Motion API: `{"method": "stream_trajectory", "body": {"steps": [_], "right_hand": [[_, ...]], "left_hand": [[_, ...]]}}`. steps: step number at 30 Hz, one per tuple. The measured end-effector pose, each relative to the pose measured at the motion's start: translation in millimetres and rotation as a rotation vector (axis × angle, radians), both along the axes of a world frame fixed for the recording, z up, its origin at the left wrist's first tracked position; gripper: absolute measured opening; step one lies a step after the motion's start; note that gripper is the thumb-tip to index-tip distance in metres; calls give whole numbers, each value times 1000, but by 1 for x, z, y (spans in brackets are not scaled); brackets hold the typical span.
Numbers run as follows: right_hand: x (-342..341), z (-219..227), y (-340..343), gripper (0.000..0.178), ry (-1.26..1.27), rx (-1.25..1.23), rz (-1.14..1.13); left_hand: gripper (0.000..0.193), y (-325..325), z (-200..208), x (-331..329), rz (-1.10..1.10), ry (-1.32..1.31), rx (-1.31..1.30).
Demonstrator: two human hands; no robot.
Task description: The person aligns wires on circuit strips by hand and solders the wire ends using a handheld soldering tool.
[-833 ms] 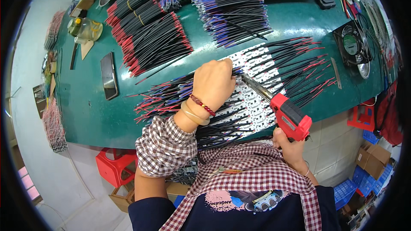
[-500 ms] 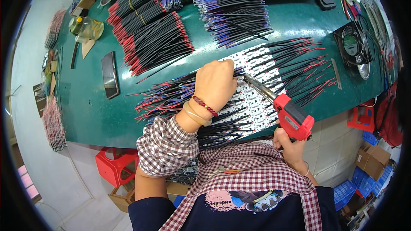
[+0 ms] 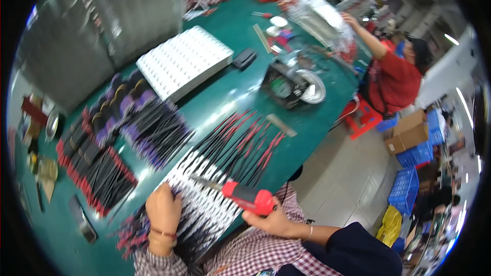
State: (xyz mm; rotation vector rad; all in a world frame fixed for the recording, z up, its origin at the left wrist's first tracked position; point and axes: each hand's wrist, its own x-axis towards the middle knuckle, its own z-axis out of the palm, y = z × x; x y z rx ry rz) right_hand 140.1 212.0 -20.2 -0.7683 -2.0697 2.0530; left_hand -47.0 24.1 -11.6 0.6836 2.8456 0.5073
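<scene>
A white circuit board panel [image 3: 225, 212] lies on the green table in front of me. Black wires with red ends [image 3: 243, 145] fan out from its far side. More black wires [image 3: 134, 231] with red and purple ends spread along the near left side. Over that left side my left hand [image 3: 163, 208] is closed with fingers curled down; whatever it pinches is hidden and blurred. My right hand [image 3: 273, 221] grips a red and black soldering gun [image 3: 249, 198] by its handle. The gun's metal tip [image 3: 202, 180] is over the panel, to the right of my left hand.
Bundled black wires [image 3: 97, 174] and purple-ended wires [image 3: 158, 130] lie at the left. Behind stands a stack of white panels [image 3: 186, 61]. A fan [image 3: 281, 84] and metal bowl [image 3: 313, 88] sit farther right. A person in red [image 3: 396, 76] works at the table's right end.
The view has swung to the right, bringing in the co-worker and blue crates. The soldering gun stays in my right hand; my left hand remains over the panel's left side.
</scene>
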Motion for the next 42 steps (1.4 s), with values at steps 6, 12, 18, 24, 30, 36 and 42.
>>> {"method": "stream_trajectory", "body": {"steps": [6,12,18,24,30,36,42], "right_hand": [[11,18,18,25,-96,-113,35],[15,16,26,28,-52,-114,78],[18,16,30,26,-54,-151,61],[23,15,29,23,-5,-18,117],[17,22,31,19,45,-349,18],[4,30,30,16,139,-347,-30],[3,34,31,22,144,-295,4]], "left_hand": [[22,6,1,4,-91,-40,163],[11,22,26,11,-1,275,497],[4,14,38,15,29,-46,545],[12,6,15,16,-103,-65,302],[13,11,26,18,-2,-74,487],[14,10,8,21,-19,-98,306],[17,16,16,28,-71,146,111]]}}
